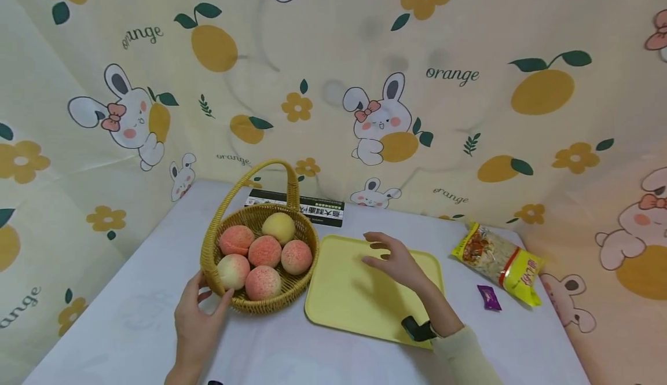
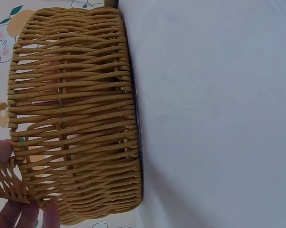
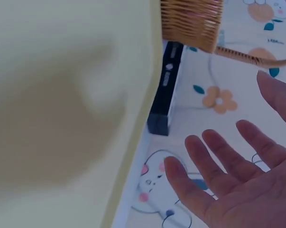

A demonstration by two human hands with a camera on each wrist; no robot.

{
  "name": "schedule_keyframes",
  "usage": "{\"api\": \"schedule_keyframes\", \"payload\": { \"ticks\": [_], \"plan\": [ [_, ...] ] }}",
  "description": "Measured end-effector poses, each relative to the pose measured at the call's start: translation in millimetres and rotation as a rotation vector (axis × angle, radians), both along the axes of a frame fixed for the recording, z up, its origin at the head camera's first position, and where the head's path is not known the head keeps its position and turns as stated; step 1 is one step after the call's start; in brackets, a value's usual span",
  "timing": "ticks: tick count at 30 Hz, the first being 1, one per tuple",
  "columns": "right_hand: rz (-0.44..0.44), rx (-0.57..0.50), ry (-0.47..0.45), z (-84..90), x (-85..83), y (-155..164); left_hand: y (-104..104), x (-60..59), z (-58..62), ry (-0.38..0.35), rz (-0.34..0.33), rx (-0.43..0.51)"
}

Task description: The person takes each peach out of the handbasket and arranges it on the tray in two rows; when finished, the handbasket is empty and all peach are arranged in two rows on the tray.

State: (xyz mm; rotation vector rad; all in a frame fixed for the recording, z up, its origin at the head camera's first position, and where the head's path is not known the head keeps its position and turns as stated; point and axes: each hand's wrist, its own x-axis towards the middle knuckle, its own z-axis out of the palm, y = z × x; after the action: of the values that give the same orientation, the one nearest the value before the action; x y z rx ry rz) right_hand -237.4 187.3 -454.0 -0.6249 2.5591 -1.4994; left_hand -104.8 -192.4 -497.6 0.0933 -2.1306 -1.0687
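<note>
A wicker basket (image 1: pixel 260 303) with a tall handle stands on the white table and holds several peaches (image 1: pixel 264 250), most pink and one yellowish. My left hand (image 1: pixel 205 299) rests against the basket's near left wall, thumb along the front and fingers on the side. In the left wrist view the fingertips (image 2: pixel 24 214) touch the weave of the basket (image 2: pixel 76 118) near the rim. Over the bare yellow tray (image 1: pixel 354 304), just right of the basket, hovers my right hand (image 1: pixel 388 255), fingers spread and holding nothing. The right wrist view shows this right hand (image 3: pixel 228 166) open, palm up, beyond the tray (image 3: pixel 62 95).
A black box (image 1: pixel 318 210) lies behind the basket against the patterned cloth backdrop. Right of the tray are a yellow snack packet (image 1: pixel 500 260) and a small purple wrapper (image 1: pixel 488 297). The cloth walls close in the table at the back and both sides.
</note>
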Motion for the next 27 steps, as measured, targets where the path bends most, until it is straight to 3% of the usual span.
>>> {"api": "schedule_keyframes", "payload": {
  "ticks": [5,18,27],
  "plan": [
    [0.076,-0.093,-0.013,7.9,-8.8,-18,-5,-1.5,-7.3,0.024,-0.017,0.013],
    [0.204,-0.141,-0.015,29.3,-34.8,-77,-12,-5.4,-20.5,0.074,-0.086,0.033],
    [0.338,-0.087,-0.029,34.7,-45.4,-109,-12,-7.2,-23.5,0.077,-0.100,0.030]
  ]
}}
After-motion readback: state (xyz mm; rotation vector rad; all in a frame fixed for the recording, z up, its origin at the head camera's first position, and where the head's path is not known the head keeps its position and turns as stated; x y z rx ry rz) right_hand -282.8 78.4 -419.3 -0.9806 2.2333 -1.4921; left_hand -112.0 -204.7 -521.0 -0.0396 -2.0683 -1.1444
